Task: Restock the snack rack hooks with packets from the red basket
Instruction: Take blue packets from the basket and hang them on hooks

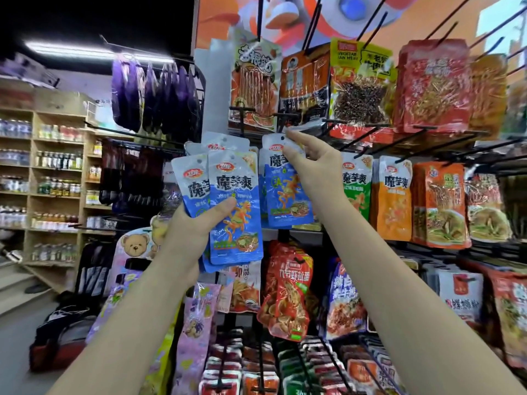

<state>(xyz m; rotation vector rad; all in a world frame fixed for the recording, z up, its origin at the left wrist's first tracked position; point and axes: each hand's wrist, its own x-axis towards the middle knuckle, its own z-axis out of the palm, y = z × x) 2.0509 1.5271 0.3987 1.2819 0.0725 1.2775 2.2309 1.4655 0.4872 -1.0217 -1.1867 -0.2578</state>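
Two bare forearms reach up toward the snack rack (313, 238).

The left hand (196, 223) clasps a fanned stack of blue packets (233, 212); the right hand (310, 163) pinches one blue packet (281, 195) by its top corner, beside its hanging hole. The packets look light, floppy and slick, best held near the hole.

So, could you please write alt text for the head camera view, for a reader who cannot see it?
A person's right hand pinches the top of a blue snack packet at a black rack hook, while the left hand holds a fanned stack of matching blue packets. Green, orange and red packets hang on neighbouring hooks of a crowded shop rack.
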